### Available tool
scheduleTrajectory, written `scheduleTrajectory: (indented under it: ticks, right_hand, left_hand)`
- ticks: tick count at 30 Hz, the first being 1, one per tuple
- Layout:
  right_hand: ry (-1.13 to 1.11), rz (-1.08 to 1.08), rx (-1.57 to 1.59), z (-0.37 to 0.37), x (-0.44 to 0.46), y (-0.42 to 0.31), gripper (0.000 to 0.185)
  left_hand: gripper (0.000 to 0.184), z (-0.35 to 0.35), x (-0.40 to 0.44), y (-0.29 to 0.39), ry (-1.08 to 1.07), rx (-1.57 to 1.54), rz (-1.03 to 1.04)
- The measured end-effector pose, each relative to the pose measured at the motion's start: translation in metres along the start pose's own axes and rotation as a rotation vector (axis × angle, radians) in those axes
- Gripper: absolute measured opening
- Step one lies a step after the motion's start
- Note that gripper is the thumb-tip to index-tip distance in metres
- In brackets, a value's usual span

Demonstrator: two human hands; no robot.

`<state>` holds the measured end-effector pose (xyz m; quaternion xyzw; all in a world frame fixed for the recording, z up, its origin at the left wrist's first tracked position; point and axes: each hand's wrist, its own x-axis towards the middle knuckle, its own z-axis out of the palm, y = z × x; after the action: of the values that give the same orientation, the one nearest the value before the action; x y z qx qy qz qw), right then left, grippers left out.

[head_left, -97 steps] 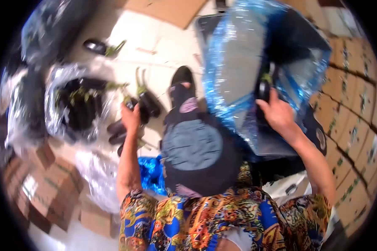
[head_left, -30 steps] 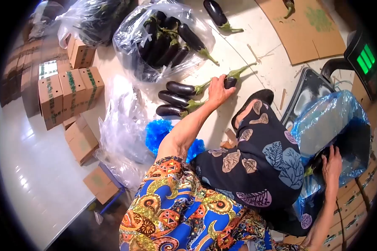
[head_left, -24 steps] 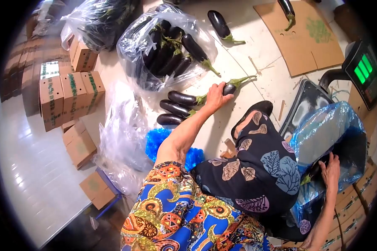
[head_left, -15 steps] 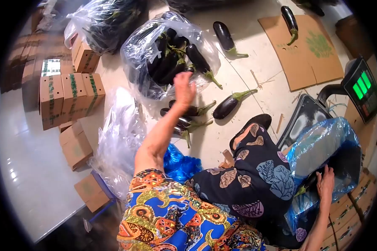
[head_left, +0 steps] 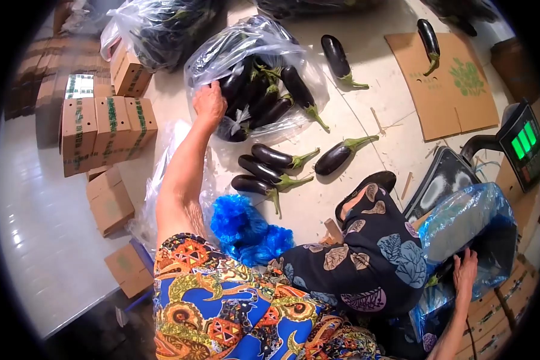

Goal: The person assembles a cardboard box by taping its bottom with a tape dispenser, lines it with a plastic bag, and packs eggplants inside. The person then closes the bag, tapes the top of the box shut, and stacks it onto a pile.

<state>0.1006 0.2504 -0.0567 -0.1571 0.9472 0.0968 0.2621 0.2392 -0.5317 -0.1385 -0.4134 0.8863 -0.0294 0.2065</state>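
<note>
My left hand [head_left: 210, 103] is closed on the left side of a clear plastic bag [head_left: 201, 63]. Dark purple eggplants [head_left: 264, 99] with green stems fill this bag. My right hand [head_left: 464, 271] rests inside a blue plastic liner [head_left: 444, 225] at the lower right, its fingers stretched out beside a dark eggplant [head_left: 441, 271] in it. In front of the clear bag, several loose eggplants lie on the floor, among them one eggplant [head_left: 336, 159] set apart to the right.
A scale with a green-lit display [head_left: 525, 141] stands at the right. A flat cardboard sheet [head_left: 444, 90] carries one eggplant [head_left: 428, 42]. Cardboard boxes [head_left: 111, 129] are stacked at the left. Crumpled blue plastic [head_left: 246, 231] lies near my lap. Another filled bag [head_left: 168, 30] sits at the back.
My left hand has moved left from the eggplants at the bag's front to the bag's left side, closing on the plastic. My right hand stays in the blue liner. The view has shifted slightly.
</note>
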Motion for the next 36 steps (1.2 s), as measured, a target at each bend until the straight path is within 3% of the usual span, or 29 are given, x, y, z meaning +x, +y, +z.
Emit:
scheduleTrajectory:
  ticks: [1,4,6,8,11,12,14,17,18,20,21,22,24,26,28,32,33,34,36]
  right_hand:
    - [0.001,0.007,-0.002,-0.001,0.000,-0.002,0.045]
    - [-0.020,0.065,-0.025,0.000,0.000,-0.009,0.045]
    - [-0.073,0.102,-0.055,-0.002,0.003,-0.014,0.046]
    - [-0.142,0.153,-0.088,-0.005,0.007,-0.014,0.047]
    - [-0.176,0.181,-0.080,-0.008,0.006,-0.016,0.048]
    - [-0.159,0.179,-0.083,-0.003,0.007,-0.016,0.048]
    - [-0.132,0.177,-0.102,0.006,0.007,-0.009,0.047]
    - [-0.179,0.189,-0.129,-0.011,0.008,-0.032,0.046]
    - [-0.181,0.193,-0.119,-0.009,0.009,-0.032,0.046]
    - [-0.190,0.205,-0.109,-0.008,0.007,-0.026,0.046]
    - [-0.193,0.200,-0.105,-0.009,0.006,-0.023,0.047]
    - [-0.198,0.194,-0.100,-0.009,0.005,-0.021,0.047]
    - [-0.189,0.181,-0.104,-0.006,0.005,-0.017,0.047]
    - [-0.157,0.171,-0.112,0.003,0.005,-0.011,0.046]
    - [-0.159,0.134,-0.109,0.001,0.007,-0.011,0.044]
    - [-0.129,0.108,-0.118,0.008,0.008,-0.002,0.040]
    - [-0.136,0.104,-0.104,0.005,0.007,-0.001,0.041]
    - [-0.142,0.099,-0.086,0.002,0.007,-0.002,0.041]
    - [-0.136,0.100,-0.074,0.005,0.009,-0.002,0.042]
  left_hand:
    - [0.068,-0.006,0.000,0.003,-0.152,0.019,-0.013]
    - [0.068,0.035,0.002,0.001,0.251,-0.059,0.251]
    - [0.067,0.057,0.003,0.014,0.534,-0.011,0.214]
    - [0.070,0.046,0.014,0.033,0.212,-0.248,-0.126]
    - [0.075,0.075,0.030,0.029,0.289,-0.299,-0.050]
    - [0.077,0.097,0.037,0.026,0.416,-0.438,-0.001]
    - [0.074,0.076,0.005,0.052,0.249,-0.603,-0.095]
    - [0.073,0.075,-0.027,0.067,-0.006,-0.766,0.079]
    - [0.063,0.086,-0.042,0.075,-0.012,-0.819,0.218]
    - [0.057,0.081,-0.064,0.088,-0.229,-0.725,0.233]
    - [0.050,0.073,-0.072,0.092,-0.227,-0.901,0.249]
    - [0.041,0.093,-0.061,0.087,-0.004,-0.895,0.260]
    - [0.035,0.106,-0.035,0.054,0.064,-0.825,0.046]
    - [0.028,0.099,-0.034,0.023,0.178,-0.991,0.023]
    - [0.029,0.101,-0.034,-0.005,0.326,-0.821,0.156]
    - [0.039,0.079,-0.028,-0.005,0.376,-1.242,0.010]
    - [0.042,0.079,-0.017,-0.019,0.324,-1.254,-0.020]
    - [0.042,0.077,-0.008,-0.033,0.121,-1.401,-0.110]
    - [0.030,0.081,-0.008,-0.042,0.175,-1.405,-0.108]
